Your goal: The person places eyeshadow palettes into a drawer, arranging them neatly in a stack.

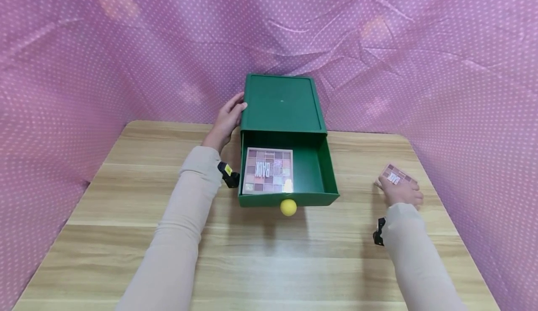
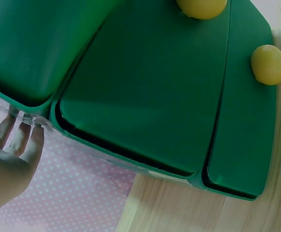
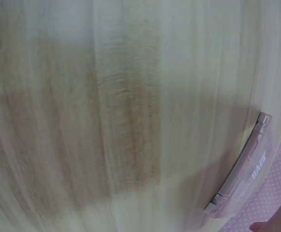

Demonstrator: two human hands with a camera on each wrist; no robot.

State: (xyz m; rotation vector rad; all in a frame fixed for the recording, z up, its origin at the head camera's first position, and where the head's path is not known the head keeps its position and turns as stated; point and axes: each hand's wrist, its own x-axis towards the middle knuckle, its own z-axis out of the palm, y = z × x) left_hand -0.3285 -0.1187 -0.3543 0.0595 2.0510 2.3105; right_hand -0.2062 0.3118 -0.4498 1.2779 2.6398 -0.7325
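Observation:
A green drawer cabinet (image 1: 283, 103) stands at the back of the table with its top drawer pulled out. Inside that drawer, on the left, lies an eyeshadow palette (image 1: 269, 171) with a clear lid lettered "BACK". My left hand (image 1: 229, 119) rests against the cabinet's left side, thumb near the top edge; in the left wrist view its fingers (image 2: 20, 137) are extended along the side wall. At the far right my right hand (image 1: 401, 192) is over a second eyeshadow palette (image 1: 395, 174), thumb and fingers spread. The right wrist view shows this palette (image 3: 242, 176) beside the thumb.
A yellow round knob (image 1: 288, 207) sticks out from the drawer front. Lower closed drawers with yellow knobs (image 2: 269, 65) show in the left wrist view. Pink dotted cloth (image 1: 189, 45) hangs around the wooden table (image 1: 260, 273) at the back and both sides.

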